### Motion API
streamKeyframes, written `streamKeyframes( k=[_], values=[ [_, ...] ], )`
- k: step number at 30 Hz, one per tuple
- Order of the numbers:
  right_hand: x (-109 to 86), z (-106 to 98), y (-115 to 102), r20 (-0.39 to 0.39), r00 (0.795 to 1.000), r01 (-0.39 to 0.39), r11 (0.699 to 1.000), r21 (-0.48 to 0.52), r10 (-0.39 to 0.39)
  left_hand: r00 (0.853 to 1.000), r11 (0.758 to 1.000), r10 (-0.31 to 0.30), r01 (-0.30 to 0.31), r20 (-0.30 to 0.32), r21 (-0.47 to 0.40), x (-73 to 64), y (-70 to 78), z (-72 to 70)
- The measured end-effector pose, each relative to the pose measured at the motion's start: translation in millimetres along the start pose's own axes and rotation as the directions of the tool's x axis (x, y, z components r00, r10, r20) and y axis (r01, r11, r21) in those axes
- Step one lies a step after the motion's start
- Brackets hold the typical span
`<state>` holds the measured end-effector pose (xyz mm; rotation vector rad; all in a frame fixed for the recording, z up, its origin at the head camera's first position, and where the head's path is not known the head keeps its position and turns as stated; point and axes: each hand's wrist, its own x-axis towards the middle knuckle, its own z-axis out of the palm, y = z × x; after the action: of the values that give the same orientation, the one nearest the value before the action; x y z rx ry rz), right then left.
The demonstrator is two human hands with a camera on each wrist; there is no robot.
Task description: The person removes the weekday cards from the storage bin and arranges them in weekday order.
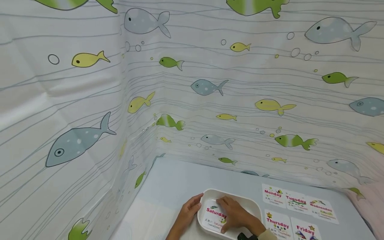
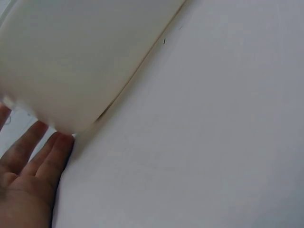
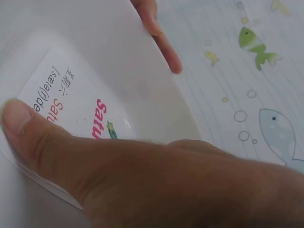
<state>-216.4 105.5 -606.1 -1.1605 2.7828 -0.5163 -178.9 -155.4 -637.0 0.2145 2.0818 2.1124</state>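
A white plastic tub [image 1: 253, 207] with rounded corners stands on the table, a white flashcard [image 1: 211, 220] reading "Saturday" inside it. My right hand [image 1: 235, 215] reaches into the tub and holds the card across its width, the thumb at the near edge and fingers at the far edge. In the right wrist view the thumb lies on the edge of the card [image 3: 59, 90]; the other fingertips are hidden. My left hand [image 1: 188, 212] touches the tub's left side from outside. The left wrist view has its fingers extended against the tub wall [image 2: 85, 57].
Right of the tub, flashcards lie in two rows: Monday [image 1: 273, 197], Tuesday [image 1: 297, 204] and Wednesday [image 1: 324, 213] behind, Thursday [image 1: 278, 225] and Friday [image 1: 304, 230] in front. A fish-patterned sheet [image 1: 192, 106] rises behind and left of the pale table [image 1: 180, 173].
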Motion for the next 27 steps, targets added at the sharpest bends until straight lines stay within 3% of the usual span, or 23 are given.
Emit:
streamKeyframes(
  k=[5,14,21,27],
  values=[
    [-0.3,-6,-2,0.053,0.998,-0.027,0.999,0.044,0.024,1.000,1.000,-0.017,0.017,0.014,-0.011,-1.2,1.4,1.5],
    [5.2,-12,-3,0.113,0.994,0.003,0.998,0.060,-0.010,1.000,1.000,-0.013,0.013,0.004,-0.012,0.1,1.5,0.2],
    [6.5,-16,-10,0.186,0.980,-0.085,0.991,0.103,0.065,1.000,1.000,-0.014,0.014,-0.006,-0.008,-0.9,5.0,2.1],
    [8.1,-17,-15,0.179,0.976,-0.133,0.990,0.042,0.123,1.000,1.000,-0.010,0.010,-0.018,0.010,0.1,3.5,2.0]
  ],
)
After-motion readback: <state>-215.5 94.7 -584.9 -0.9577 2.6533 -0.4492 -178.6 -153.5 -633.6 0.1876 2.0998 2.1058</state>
